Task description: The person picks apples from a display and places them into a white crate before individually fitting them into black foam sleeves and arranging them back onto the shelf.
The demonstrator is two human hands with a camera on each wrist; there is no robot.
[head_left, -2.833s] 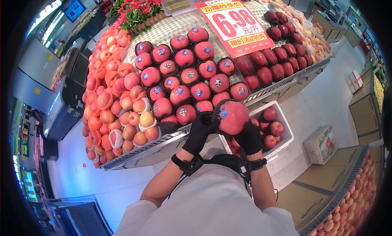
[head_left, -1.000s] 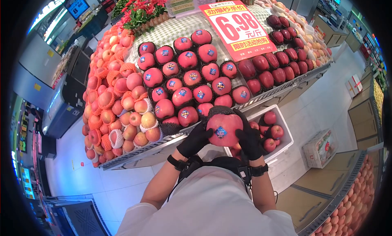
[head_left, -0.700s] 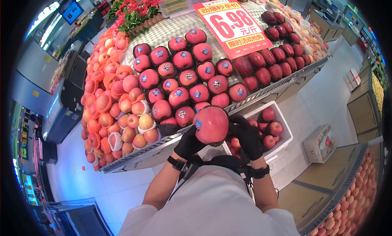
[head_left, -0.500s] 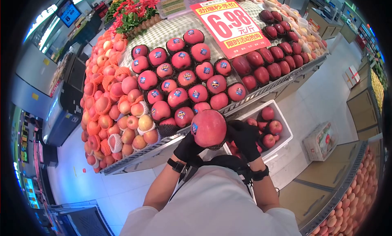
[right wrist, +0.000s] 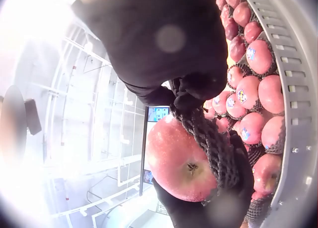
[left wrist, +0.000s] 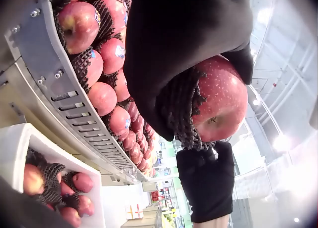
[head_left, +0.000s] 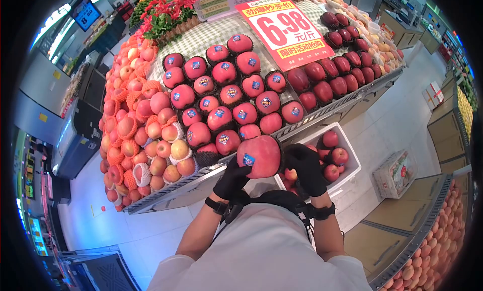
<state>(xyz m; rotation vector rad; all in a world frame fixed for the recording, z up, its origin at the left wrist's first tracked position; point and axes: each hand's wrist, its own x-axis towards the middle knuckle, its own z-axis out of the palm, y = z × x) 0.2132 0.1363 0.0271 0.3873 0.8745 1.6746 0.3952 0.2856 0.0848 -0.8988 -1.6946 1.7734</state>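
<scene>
OK, hands (head_left: pixel 232 181) (head_left: pixel 306 167) opp., apple (head_left: pixel 263 157) btwn

**Price sign (head_left: pixel 284 33) and red flowers (head_left: pixel 171 10) over checked cloth (head_left: pixel 211 37)**

The sign shows 6.98 in red figures. Beside the flowers stands a paler printed notice (head_left: pixel 221 3). Dark red apples (head_left: pixel 338 85) lie in rows below the sign; fruit (head_left: pixel 160 102), some in orange nets (head_left: pixel 137 95), is heaped at left. A printed carton (head_left: pixel 395 175) sits on the floor (head_left: pixel 371 135); a lit screen (head_left: pixel 86 14) shows at upper left.

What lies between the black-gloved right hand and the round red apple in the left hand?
A black foam-mesh sleeve: the right wrist view shows the black-gloved right hand pinching one end, the rest against the red apple.
</scene>
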